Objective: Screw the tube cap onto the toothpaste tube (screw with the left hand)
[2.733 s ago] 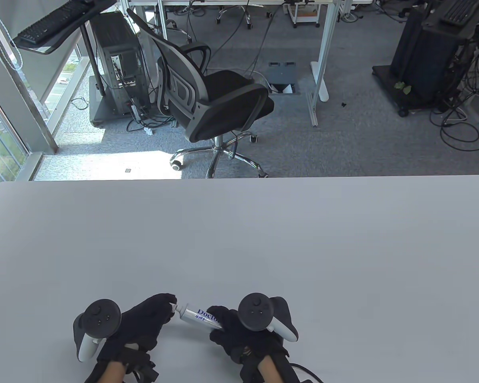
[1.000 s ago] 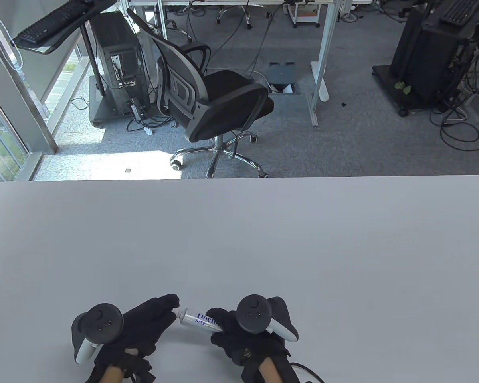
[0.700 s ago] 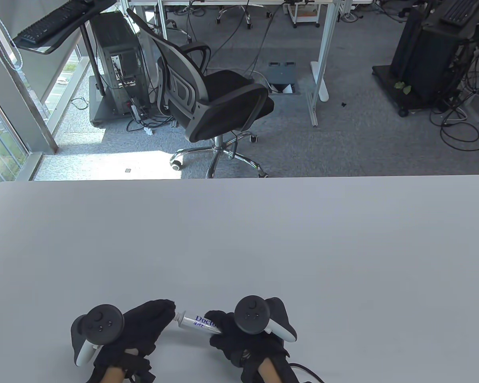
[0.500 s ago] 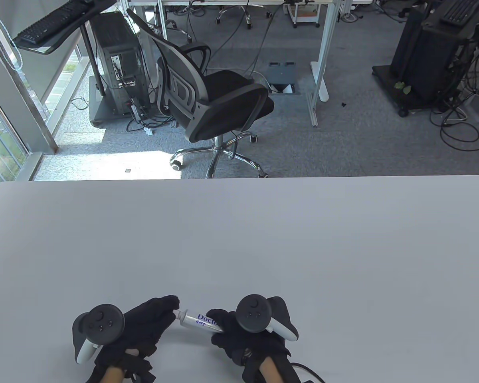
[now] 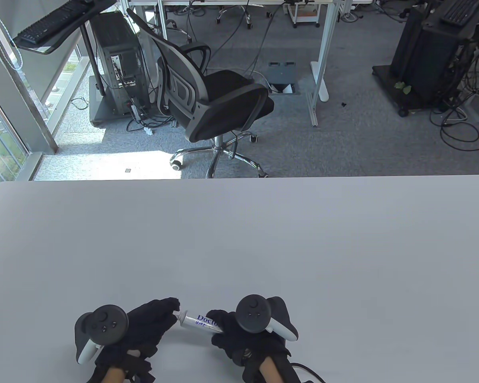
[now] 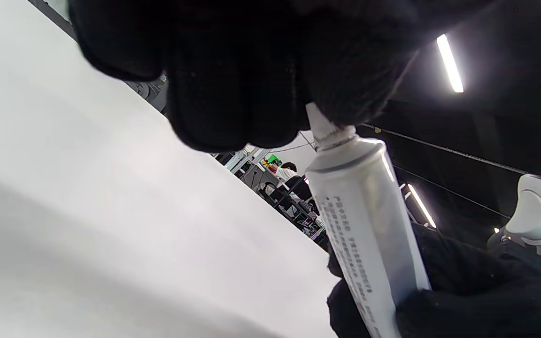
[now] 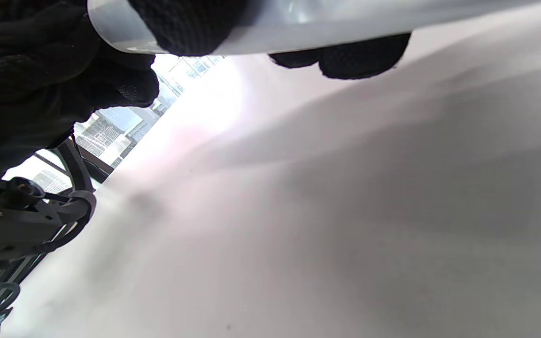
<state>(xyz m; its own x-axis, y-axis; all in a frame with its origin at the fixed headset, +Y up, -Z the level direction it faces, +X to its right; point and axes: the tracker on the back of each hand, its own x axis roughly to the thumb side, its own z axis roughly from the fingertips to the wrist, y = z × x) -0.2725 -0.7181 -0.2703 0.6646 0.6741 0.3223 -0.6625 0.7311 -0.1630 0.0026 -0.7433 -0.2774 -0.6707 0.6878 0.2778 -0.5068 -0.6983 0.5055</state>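
Vs half a sec ago, my left hand (image 5: 143, 325) has rolled a touch at the wrist, tube barely shifted — I read that as mid-twist, cap not yet seated. Left fingers (image 6: 233, 94) close round the tube cap (image 6: 320, 126). Right hand (image 5: 239, 335) grips the toothpaste tube (image 5: 199, 321) just above the table's (image 5: 239, 239) near edge. Long axis runs left–right, nozzle pointing left, slightly away from me.

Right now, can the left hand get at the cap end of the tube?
Likely yes: the left hand already pinches the cap at the toothpaste tube nozzle; the right hand holds the body, leaving that end free.
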